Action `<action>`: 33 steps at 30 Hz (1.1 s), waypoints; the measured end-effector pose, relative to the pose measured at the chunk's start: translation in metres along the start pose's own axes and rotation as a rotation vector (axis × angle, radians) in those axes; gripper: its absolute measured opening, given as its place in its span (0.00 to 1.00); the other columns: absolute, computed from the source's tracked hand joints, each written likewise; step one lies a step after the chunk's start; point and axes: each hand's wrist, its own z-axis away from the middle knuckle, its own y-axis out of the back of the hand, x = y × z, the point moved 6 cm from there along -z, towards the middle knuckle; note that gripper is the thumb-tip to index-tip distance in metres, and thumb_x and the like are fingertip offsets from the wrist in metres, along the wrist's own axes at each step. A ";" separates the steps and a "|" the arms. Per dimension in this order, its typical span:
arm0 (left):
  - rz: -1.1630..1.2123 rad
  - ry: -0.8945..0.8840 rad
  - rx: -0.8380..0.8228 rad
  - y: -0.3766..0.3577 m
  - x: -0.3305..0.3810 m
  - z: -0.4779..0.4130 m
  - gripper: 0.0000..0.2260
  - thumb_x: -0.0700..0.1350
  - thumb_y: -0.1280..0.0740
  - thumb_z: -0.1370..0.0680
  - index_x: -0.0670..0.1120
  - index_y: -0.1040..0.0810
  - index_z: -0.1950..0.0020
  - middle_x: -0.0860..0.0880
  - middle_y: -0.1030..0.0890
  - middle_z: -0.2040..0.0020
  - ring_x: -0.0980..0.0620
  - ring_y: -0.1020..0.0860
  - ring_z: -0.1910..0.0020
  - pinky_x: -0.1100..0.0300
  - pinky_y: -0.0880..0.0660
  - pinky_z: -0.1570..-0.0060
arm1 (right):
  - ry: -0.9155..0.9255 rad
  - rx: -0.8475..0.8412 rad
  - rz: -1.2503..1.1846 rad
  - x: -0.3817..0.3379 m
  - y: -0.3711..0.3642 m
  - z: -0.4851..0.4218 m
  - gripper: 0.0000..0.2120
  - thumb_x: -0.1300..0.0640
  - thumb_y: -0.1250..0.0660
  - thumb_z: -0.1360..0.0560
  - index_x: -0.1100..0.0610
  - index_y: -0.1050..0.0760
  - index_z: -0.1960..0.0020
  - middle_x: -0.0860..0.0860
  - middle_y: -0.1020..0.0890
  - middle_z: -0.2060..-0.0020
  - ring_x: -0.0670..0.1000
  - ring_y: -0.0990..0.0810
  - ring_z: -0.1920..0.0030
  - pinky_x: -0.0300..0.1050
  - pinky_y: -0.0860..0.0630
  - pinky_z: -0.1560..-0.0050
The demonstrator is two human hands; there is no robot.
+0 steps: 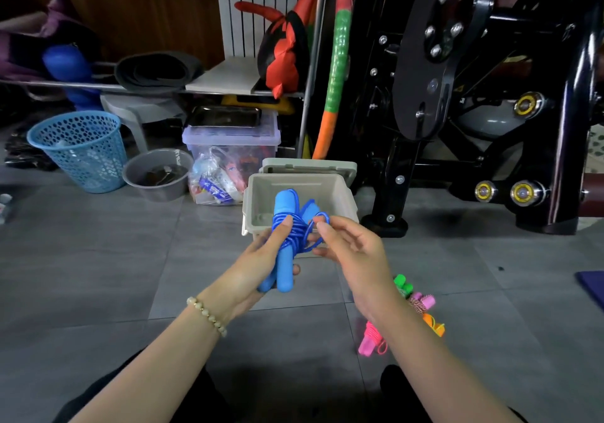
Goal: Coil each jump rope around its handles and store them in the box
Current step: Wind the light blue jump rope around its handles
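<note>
While our left hand point(261, 259) grips the blue handles point(283, 259), our right fingers point(322, 228) pinch the rope's last loop point(318, 218), which we judge needs tucking before boxing.

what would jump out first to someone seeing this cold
The bright blue jump rope at centre stands out, its cord wound round both handles, gripped by the left hand while the right hand pinches a loop of cord. Just behind it sits the open beige box on the floor, and more coloured ropes lie by the right forearm.
</note>
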 end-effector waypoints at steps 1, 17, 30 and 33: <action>-0.001 0.009 -0.026 -0.001 -0.003 -0.004 0.16 0.58 0.40 0.23 0.48 0.23 0.45 0.52 0.19 0.62 0.55 0.25 0.72 0.64 0.26 0.70 | -0.015 0.037 -0.027 0.004 0.004 -0.003 0.04 0.65 0.33 0.25 0.59 0.20 0.55 0.50 0.16 0.64 0.45 0.19 0.63 0.37 0.22 0.62; -0.175 -0.153 0.108 -0.008 0.004 -0.045 0.13 0.56 0.43 0.20 0.48 0.26 0.49 0.48 0.29 0.67 0.54 0.33 0.77 0.66 0.33 0.77 | 0.238 0.068 0.383 -0.003 0.011 -0.033 0.08 0.61 0.26 0.31 0.50 0.20 0.56 0.51 0.17 0.60 0.47 0.20 0.63 0.36 0.24 0.63; -0.412 -0.145 0.001 -0.005 0.000 -0.046 0.13 0.56 0.45 0.19 0.51 0.27 0.47 0.49 0.22 0.58 0.48 0.24 0.73 0.62 0.29 0.73 | 0.127 -0.191 0.614 0.014 0.019 -0.042 0.04 0.58 0.25 0.31 0.55 0.20 0.59 0.46 0.21 0.60 0.50 0.19 0.64 0.52 0.20 0.59; -0.441 -0.126 -0.019 -0.007 -0.006 -0.048 0.15 0.55 0.44 0.20 0.46 0.27 0.48 0.47 0.25 0.60 0.49 0.28 0.72 0.62 0.28 0.70 | 0.134 -0.209 0.675 0.020 0.022 -0.040 0.04 0.57 0.26 0.31 0.54 0.21 0.60 0.48 0.22 0.60 0.53 0.20 0.63 0.56 0.22 0.58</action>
